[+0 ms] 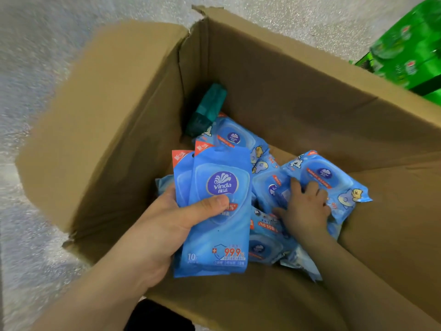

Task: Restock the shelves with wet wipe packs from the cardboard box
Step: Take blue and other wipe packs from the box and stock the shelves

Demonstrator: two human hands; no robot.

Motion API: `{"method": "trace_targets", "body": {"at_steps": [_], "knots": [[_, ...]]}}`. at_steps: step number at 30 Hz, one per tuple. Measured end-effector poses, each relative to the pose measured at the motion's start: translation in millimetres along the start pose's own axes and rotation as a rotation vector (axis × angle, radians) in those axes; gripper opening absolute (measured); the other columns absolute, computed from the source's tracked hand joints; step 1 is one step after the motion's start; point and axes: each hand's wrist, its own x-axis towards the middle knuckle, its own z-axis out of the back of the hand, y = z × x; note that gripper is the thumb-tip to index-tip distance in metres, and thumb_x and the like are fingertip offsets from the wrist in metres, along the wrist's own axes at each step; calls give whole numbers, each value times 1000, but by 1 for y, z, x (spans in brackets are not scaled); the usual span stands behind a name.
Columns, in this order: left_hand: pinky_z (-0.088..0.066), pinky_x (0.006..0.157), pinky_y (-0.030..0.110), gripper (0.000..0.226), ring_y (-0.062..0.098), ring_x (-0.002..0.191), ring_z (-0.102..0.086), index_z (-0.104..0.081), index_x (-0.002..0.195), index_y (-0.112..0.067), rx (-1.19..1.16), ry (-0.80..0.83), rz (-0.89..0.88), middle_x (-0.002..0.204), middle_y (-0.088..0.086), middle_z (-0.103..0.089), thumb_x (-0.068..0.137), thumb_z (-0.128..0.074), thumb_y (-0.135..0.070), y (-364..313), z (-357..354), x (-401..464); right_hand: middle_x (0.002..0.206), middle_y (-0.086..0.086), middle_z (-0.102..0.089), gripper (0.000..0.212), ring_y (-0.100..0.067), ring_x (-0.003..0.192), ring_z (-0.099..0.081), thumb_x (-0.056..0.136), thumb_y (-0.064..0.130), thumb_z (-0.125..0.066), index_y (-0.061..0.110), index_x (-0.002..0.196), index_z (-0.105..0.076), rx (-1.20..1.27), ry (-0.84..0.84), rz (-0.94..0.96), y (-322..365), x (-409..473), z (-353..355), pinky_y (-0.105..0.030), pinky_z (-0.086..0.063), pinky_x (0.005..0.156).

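An open cardboard box [274,75] sits on the floor below me. Several blue wet wipe packs [235,137] lie loose at its bottom. My left hand [167,223] holds two flat blue packs [219,223] upright over the box, thumb across the front one. My right hand [305,209] reaches down into the box, its fingers curled round the edge of a thicker blue pack [327,177] printed with cartoon animals.
A dark teal roll [207,108] leans in the box's far left corner. The box flaps [100,111] stand open on the left and right. Grey speckled floor [35,56] surrounds the box. Green packaged goods [410,51] are stacked at the upper right.
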Motion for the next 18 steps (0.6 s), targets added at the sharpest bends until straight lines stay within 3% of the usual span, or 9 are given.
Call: {"method": "trace_targets", "body": {"at_steps": [2, 5, 8, 10, 12, 15, 18], "knots": [[-64, 76, 42, 59, 30, 98, -77, -68, 123, -17, 14, 10, 9, 110, 9, -78, 67, -84, -15, 0, 2, -2, 134, -16, -39, 72, -41, 123, -42, 90, 39, -71, 18, 148, -35, 35, 19, 55, -10, 1, 6, -52, -50, 93], [-64, 79, 44, 63, 31, 101, -76, -65, 126, -18, 14, 5, 16, 113, 9, -78, 68, -88, -12, -2, 3, -9, 117, -20, -61, 44, -40, 103, -59, 90, 12, -61, 9, 133, -50, 370, -7, 16, -23, -6, 36, -38, -45, 77], [-62, 82, 47, 68, 31, 99, -76, -63, 127, -18, 28, -20, 35, 111, 8, -78, 64, -89, -18, -7, -2, -19, 91, -4, -64, 54, -28, 84, -58, 84, 9, -70, 11, 135, -51, 690, -78, -142, -35, -34, 92, -33, -41, 72], [-60, 88, 55, 68, 34, 100, -76, -64, 127, -15, 46, -20, 54, 111, 11, -78, 65, -93, -16, -12, -10, -29, 102, 1, -66, 63, -18, 87, -60, 78, 16, -77, 18, 137, -53, 897, -178, -268, -45, -60, 130, -31, -46, 78], [-59, 89, 61, 62, 36, 99, -76, -64, 126, -13, 65, -12, 64, 111, 13, -78, 69, -89, -14, -17, -19, -40, 113, -8, -71, 53, -15, 84, -67, 81, 11, -77, 20, 130, -57, 1276, -228, -367, -58, -90, 165, -33, -54, 75], [-60, 85, 62, 72, 37, 96, -76, -63, 125, -15, 113, 12, 51, 109, 13, -78, 61, -96, -10, -25, -43, -58, 118, -13, -73, 36, -20, 83, -75, 87, -4, -66, 12, 119, -62, 1837, -75, -352, -77, -144, 213, -33, -59, 60], [-61, 84, 58, 74, 33, 92, -77, -64, 120, -17, 168, 59, 4, 103, 10, -80, 51, -93, -19, -34, -83, -78, 120, -17, -73, 57, -26, 89, -77, 73, -2, -68, 4, 129, -58, 2085, 85, -193, -94, -206, 248, -32, -61, 57]]}}
